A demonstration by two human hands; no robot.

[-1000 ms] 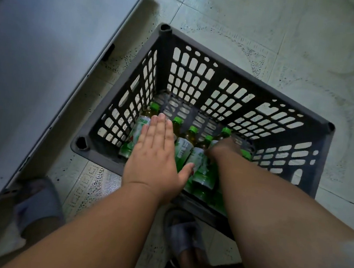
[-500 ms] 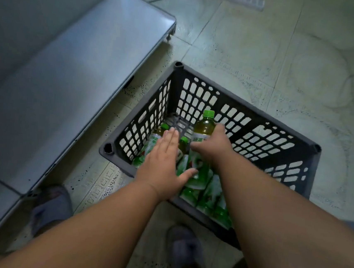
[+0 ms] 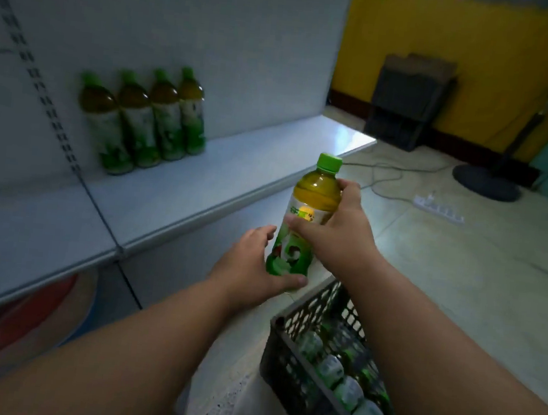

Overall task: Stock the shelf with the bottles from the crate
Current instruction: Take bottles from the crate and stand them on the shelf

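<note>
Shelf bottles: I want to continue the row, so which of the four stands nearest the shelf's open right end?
The rightmost bottle of the four; the other three stand to its left, toward the slotted upright.

**Both hands on bottle, arms extended**

Right hand [image 3: 337, 233]: fingers curled round upper body of bottle [image 3: 304, 223], thumb across the label. Left hand [image 3: 253, 269]: cupped at the base, thumb beneath, fingers along the left side. Both forearms bare, reaching forward, converging.
</note>
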